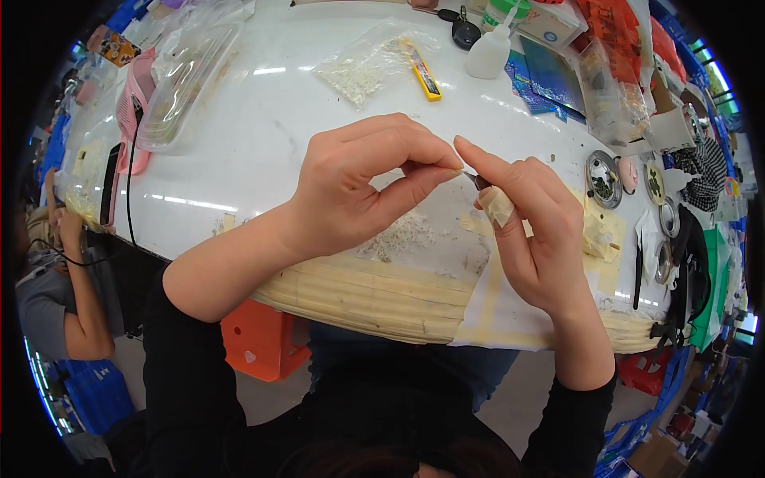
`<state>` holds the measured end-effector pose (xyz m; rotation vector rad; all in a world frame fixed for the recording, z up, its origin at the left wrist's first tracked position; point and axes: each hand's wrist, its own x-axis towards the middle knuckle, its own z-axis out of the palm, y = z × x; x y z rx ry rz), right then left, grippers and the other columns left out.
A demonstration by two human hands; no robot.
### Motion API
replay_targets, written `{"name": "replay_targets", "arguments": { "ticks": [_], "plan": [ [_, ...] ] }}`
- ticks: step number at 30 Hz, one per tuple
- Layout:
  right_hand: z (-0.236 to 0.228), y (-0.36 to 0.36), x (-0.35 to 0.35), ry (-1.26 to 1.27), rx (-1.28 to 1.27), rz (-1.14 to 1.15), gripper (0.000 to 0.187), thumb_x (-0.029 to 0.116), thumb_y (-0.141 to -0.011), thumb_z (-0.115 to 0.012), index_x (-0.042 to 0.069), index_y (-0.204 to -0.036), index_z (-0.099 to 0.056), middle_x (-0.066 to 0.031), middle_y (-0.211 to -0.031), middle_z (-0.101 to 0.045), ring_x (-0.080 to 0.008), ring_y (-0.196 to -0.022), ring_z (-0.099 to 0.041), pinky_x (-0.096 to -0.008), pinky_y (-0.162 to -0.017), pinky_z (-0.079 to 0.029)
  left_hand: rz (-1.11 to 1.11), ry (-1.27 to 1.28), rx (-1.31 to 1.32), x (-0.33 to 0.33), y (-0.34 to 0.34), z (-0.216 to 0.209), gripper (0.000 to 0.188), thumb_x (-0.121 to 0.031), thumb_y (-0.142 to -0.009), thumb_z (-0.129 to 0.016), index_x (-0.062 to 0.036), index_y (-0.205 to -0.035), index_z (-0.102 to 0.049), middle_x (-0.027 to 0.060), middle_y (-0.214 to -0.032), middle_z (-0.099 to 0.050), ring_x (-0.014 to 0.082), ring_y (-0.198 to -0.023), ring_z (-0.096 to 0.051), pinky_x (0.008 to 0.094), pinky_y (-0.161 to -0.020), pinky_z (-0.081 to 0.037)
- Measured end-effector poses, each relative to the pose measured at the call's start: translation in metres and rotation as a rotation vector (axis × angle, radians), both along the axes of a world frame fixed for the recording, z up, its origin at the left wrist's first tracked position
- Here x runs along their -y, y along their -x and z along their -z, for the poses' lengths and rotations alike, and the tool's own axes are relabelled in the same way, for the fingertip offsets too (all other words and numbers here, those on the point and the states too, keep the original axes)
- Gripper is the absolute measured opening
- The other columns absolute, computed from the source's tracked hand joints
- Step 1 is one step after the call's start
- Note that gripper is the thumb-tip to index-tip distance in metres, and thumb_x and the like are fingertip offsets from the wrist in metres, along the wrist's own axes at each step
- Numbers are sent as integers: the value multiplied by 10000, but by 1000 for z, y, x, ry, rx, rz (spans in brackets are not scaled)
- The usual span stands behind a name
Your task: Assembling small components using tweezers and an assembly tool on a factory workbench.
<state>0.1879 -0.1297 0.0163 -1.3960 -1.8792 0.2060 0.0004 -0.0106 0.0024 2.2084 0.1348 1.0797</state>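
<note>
My left hand [358, 175] is raised over the table, thumb and forefinger pinched on something too small to make out. My right hand [538, 223], with beige tape round its thumb, grips a small tool with a pointed metal tip [476, 181]. Most of that tool is hidden by the fingers, and its kind does not show. Its tip reaches the left fingertips. On the table beneath lies a loose pile of small white bits [398, 239]. Farther off, a clear plastic bag [358, 76] holds similar white bits, with a narrow yellow case [422, 76] against it.
Beige tape [366, 291] covers the table's near edge. A white squeeze bottle [488, 54] and car keys [465, 32] stand far off. Round metal dishes [603, 179] lie at right. A clear plastic box [187, 92], a pink strap and a cable are at left, where another person [76, 295] sits.
</note>
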Motion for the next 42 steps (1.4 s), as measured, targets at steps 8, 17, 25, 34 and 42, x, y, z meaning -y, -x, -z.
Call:
{"name": "replay_targets", "arguments": {
  "ticks": [8, 17, 25, 34, 42],
  "plan": [
    [6, 3, -1, -95, -71, 61, 472, -44, -756, -587, 65, -1211, -645, -74, -756, -621, -230, -662, -567, -312, -596, -456, 89, 279, -63, 4, 0, 2, 122, 57, -846, -672, 23, -963, -671, 81, -880, -667, 124, -777, -636, 237, -690, -520],
    [1, 1, -2, -74, 56, 19, 551, -43, -717, -595, 101, -1246, -648, -43, -653, -526, -216, -580, -446, -326, -551, -407, 36, 121, -36, 2, 0, -2, 148, 66, -813, -684, 10, -950, -671, 72, -856, -666, 117, -743, -620, 238, -666, -508],
    [-1, 2, -2, -44, 12, -4, 535, -59, -727, -585, 113, -1227, -668, -47, -652, -531, -213, -589, -440, -317, -561, -400, 12, 20, -4, 0, 0, -1, 175, 71, -786, -701, 2, -945, -676, 69, -821, -667, 127, -704, -613, 238, -630, -486],
    [-3, 0, -2, -33, -2, -32, 547, -65, -714, -572, 112, -1223, -670, -55, -650, -531, -223, -588, -443, -326, -576, -404, 24, -7, 0, -1, -1, -1, 173, 74, -783, -706, 5, -938, -673, 75, -822, -671, 132, -706, -622, 237, -626, -492],
    [-4, 1, -1, -28, 28, -12, 581, -76, -690, -566, 126, -1224, -673, -51, -639, -505, -221, -587, -442, -327, -558, -404, 19, -24, -6, -1, -1, -1, 173, 76, -776, -709, 2, -929, -674, 76, -820, -675, 140, -712, -634, 240, -632, -503]
  ]
}}
